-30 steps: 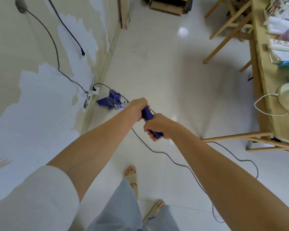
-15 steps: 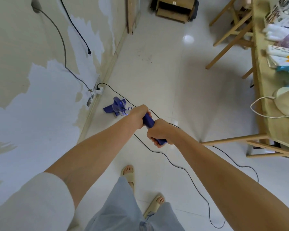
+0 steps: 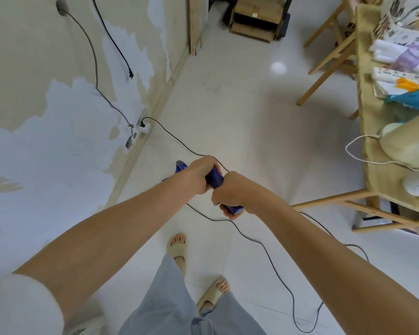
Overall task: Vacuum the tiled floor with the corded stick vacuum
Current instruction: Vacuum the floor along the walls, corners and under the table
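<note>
Soft, even daylight fills the room. A round white glare spot (image 3: 278, 67) shines on the glossy floor (image 3: 228, 112), and faint shadows spread under the table (image 3: 368, 146). The wide lens bends the wall (image 3: 34, 141) and the edges; both forearms look slightly smeared.

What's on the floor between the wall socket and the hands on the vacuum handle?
Head view: only the vacuum's black cord crosses bare white tile from the wall socket to the left hand and right hand on the blue handle.

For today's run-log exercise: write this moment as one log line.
both hands grip vacuum handle | left hand ahead, right hand behind | black cord across tiled floor
</note>
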`<action>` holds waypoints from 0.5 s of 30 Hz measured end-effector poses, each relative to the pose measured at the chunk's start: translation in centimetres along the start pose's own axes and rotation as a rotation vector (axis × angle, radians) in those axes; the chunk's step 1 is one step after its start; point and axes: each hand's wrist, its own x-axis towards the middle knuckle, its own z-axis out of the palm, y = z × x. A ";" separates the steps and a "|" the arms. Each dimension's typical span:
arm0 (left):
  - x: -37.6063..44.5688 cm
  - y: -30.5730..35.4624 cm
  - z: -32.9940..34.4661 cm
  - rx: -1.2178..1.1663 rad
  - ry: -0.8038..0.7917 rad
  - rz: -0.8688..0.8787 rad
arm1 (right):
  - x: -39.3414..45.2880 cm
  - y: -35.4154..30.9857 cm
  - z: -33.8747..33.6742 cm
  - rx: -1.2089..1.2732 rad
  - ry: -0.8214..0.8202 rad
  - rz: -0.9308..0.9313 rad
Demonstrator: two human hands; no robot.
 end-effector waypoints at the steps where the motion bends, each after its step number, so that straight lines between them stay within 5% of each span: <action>1: 0.1 0.3 -0.2 0.011 -0.001 -0.004 | 0.2 -0.3 0.2 0.014 0.001 -0.001; 15: 8.0 6.5 -4.7 -0.056 0.078 0.026 | 10.8 -5.8 1.4 -0.028 0.058 -0.023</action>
